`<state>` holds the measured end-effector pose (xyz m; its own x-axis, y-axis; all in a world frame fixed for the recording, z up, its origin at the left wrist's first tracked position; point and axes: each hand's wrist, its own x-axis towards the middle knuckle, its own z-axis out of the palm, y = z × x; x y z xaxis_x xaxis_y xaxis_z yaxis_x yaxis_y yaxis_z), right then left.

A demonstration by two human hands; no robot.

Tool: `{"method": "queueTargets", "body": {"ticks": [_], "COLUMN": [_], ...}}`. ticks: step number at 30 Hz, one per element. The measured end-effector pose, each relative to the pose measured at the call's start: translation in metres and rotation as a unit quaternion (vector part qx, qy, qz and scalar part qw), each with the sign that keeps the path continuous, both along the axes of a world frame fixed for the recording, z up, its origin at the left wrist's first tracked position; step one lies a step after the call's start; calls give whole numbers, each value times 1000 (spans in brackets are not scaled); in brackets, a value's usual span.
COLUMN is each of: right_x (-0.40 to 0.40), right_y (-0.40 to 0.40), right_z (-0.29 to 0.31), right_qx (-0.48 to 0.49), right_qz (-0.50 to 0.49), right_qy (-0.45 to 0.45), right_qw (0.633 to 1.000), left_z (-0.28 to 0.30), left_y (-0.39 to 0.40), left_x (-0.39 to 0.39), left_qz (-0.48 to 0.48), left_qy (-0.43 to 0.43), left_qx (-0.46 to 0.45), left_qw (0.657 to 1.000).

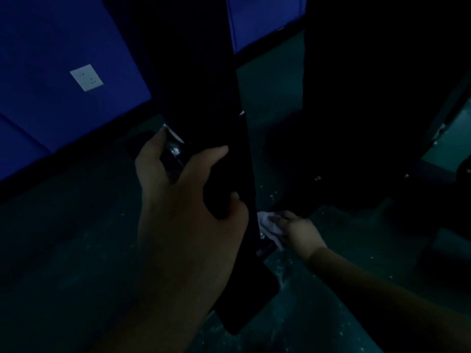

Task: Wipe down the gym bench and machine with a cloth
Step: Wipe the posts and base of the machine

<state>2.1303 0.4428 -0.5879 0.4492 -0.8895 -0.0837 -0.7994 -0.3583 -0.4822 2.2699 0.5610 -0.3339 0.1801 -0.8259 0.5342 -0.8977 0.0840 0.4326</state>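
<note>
Fingers [163, 146] of the left hand [183, 200] curl round a dark upright post of the machine [216, 123], thumb hooked at the near side, so that hand is grasping the frame. Down at about four o'clock from it, the right hand [295, 229] presses a pale cloth [267, 225] against the foot of the same post, with the fingers bent over the cloth and holding it there. The cloth sits bunched between that hand and the metal, just beside a small bright bolt [261, 234] on the base.

From the post, a dark flat bar [244, 296] runs toward six o'clock along the floor [76, 250], which is dull green and speckled with pale flecks. At ten o'clock a blue wall [51, 47] rises, carrying a white socket plate [86, 77]. At twelve o'clock a second blue panel [265, 19] shows past the post. Toward two and three o'clock the rest of the machine is lost in shadow, too dark to make out.
</note>
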Motion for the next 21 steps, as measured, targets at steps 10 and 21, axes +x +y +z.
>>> {"method": "queueTargets", "body": {"ticks": [10,21], "right_x": [-19,39], "right_y": [40,132], "right_z": [34,69], "right_qx": [57,138], "right_qz": [-127,-100], "right_qy": [-97,-178], "right_qw": [985,969], "left_z": [-4,-65], "left_y": [13,70], "left_x": [26,144], "left_qz": [-71,-25], "left_qy": [84,87], "left_qx": [-29,147], "left_qw": [994,985]}}
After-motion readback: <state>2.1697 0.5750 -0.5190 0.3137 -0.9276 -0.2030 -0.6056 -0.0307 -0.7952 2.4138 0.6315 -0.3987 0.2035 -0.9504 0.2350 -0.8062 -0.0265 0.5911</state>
